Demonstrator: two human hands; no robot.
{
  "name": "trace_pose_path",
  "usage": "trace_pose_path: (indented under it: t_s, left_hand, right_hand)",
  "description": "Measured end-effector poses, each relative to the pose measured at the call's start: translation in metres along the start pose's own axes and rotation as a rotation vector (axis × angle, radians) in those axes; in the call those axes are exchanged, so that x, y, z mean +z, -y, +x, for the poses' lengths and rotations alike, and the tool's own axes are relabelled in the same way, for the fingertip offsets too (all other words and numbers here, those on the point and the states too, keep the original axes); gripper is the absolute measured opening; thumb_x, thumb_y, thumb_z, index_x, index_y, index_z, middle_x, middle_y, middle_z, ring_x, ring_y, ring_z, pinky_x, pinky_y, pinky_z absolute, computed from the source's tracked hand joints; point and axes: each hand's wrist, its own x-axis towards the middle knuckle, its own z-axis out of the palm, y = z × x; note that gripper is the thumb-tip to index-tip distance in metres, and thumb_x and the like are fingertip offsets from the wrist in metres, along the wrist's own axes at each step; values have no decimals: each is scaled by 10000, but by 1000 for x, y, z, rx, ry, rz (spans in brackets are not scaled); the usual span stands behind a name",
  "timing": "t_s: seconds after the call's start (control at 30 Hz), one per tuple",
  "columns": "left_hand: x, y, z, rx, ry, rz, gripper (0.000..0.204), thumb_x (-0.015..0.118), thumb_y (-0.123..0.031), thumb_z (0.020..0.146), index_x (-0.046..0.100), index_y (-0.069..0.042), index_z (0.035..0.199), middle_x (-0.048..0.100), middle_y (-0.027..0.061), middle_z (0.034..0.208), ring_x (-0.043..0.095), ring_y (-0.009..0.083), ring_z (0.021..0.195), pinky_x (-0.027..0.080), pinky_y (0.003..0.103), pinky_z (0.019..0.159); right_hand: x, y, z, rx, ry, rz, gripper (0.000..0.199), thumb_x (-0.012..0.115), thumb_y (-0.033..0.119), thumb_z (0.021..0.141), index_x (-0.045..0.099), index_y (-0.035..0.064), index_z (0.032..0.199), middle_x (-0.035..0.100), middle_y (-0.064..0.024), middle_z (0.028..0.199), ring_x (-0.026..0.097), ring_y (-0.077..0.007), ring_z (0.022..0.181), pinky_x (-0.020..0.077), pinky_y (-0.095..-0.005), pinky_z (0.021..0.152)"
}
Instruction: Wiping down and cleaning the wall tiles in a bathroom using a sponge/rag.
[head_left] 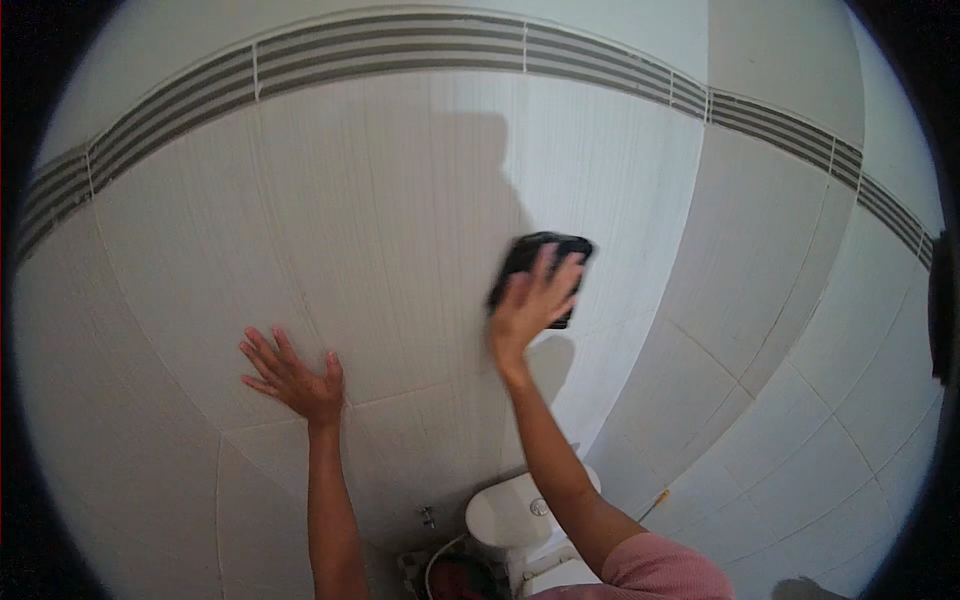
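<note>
My right hand [530, 308] presses a black, roughly rectangular cloth [521, 258] flat against the tiled wall [400, 250]. Its fingers are spread over the cloth and slightly blurred; the cloth's edges show around them. To the left and lower, my left hand [290, 383] rests on the same wall with its fingers apart, holding nothing. Both forearms reach up from the lower edge, and a pink sleeve covers my right upper arm.
A striped border [390, 45] runs across the wall above both hands. Below stands a white toilet tank [500, 515] with a round flush button. Left of it are a small metal tap [428, 517] and a pale hose [433, 565]. A thin yellow-tipped stick [661, 497] leans at the right.
</note>
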Motion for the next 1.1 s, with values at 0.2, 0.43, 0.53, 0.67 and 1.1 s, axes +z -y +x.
trace_pose_path:
  t_s: [0.2, 0.43, 0.53, 0.67, 1.1]
  left_hand:
    - [-3, 2, 2, 17, 23, -1, 749, 396, -594, 847, 212, -170, 1437, 119, 119, 1510, 63, 331, 1390, -64, 615, 1028]
    - [-3, 1, 3, 4, 21, -11, 762, 372, -614, 849, 186, -175, 1443, 111, 145, 1505, 76, 356, 1383, -63, 631, 1019]
    - [-4, 1, 2, -7, 20, -9, 755, 372, -605, 852, 178, -177, 1444, 109, 153, 1503, 75, 361, 1382, -65, 644, 1010]
    - [-5, -1, 3, -27, 27, -34, 745, 400, -584, 849, 188, -182, 1440, 112, 152, 1502, 71, 362, 1382, -68, 656, 1004]
    - [-95, 16, -2, -174, 74, -253, 509, 484, -276, 908, 357, -83, 1362, 391, 144, 1379, 333, 323, 1294, 88, 591, 1056]
  right_hand:
    - [-18, -10, -145, -655, 285, 84, 463, 611, 459, 797, 552, 308, 1231, 247, -169, 1455, 139, -363, 1369, 4, -634, 1038]
    - [-48, -153, -103, -471, 173, 24, 552, 460, 428, 878, 357, 244, 1388, 157, -202, 1479, 130, -411, 1357, 65, -630, 1033]
    - [-39, -139, -14, -89, -19, -75, 494, 372, 261, 947, 316, 69, 1398, 190, -229, 1462, 179, -387, 1348, 86, -516, 1072]
    - [-22, -52, 62, -79, -138, 8, 475, 405, 301, 949, 364, 125, 1387, 221, -223, 1455, 201, -374, 1340, 100, -506, 1065]
    - [-38, 33, -188, -872, 523, 101, 519, 612, 446, 812, 450, 402, 1303, 363, -55, 1410, 220, -247, 1360, 16, -569, 1073]
